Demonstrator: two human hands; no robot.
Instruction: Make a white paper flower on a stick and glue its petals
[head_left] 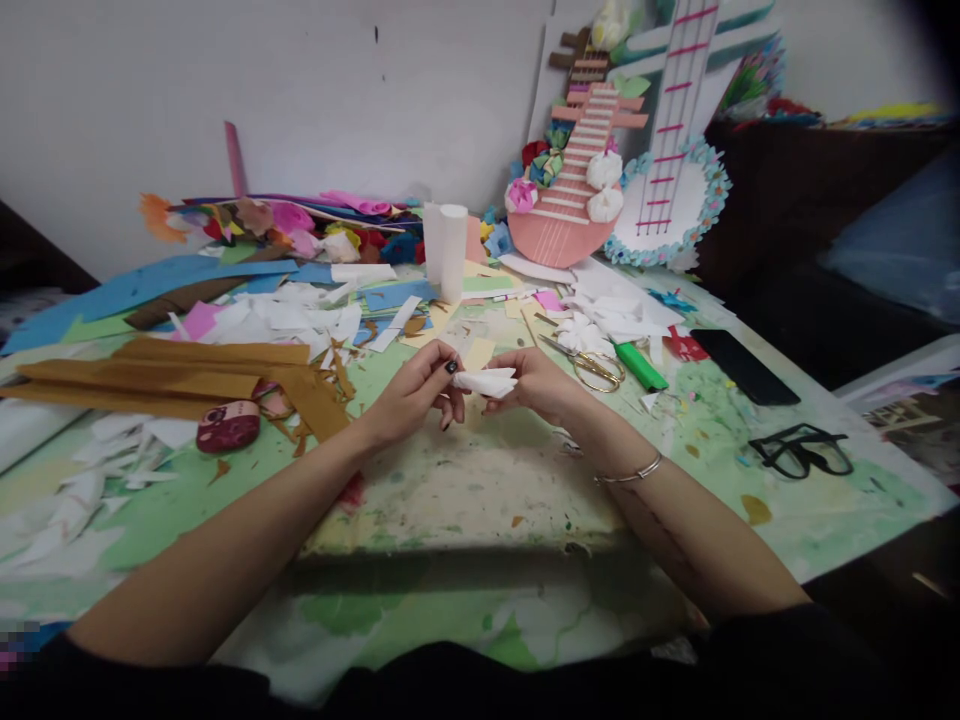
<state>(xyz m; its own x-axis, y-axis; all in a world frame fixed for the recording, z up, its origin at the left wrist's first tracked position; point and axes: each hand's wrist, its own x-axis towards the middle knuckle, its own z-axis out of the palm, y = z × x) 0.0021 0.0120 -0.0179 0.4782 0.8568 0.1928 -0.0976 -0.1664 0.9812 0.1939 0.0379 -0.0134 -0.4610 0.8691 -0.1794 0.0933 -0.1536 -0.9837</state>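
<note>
Between my two hands, above the middle of the table, is a small white piece of folded paper (487,382), perhaps a paper flower. Thumb and fingers of my left hand (427,388) pinch its narrow left end. My right hand (534,385) holds its wider right side, with the fingertips partly hidden behind the paper. Gold-handled scissors (598,370) lie just right of my right hand, beside a green tube-like object (639,366). White paper scraps (581,330) are spread behind them.
Brown crepe paper (165,370) and a dark red case (228,426) lie left. A white roll (453,255) stands at the back. A phone (742,366) and glasses (801,450) lie right. Paper instruments, one a pink lute shape (562,225), lean on the wall.
</note>
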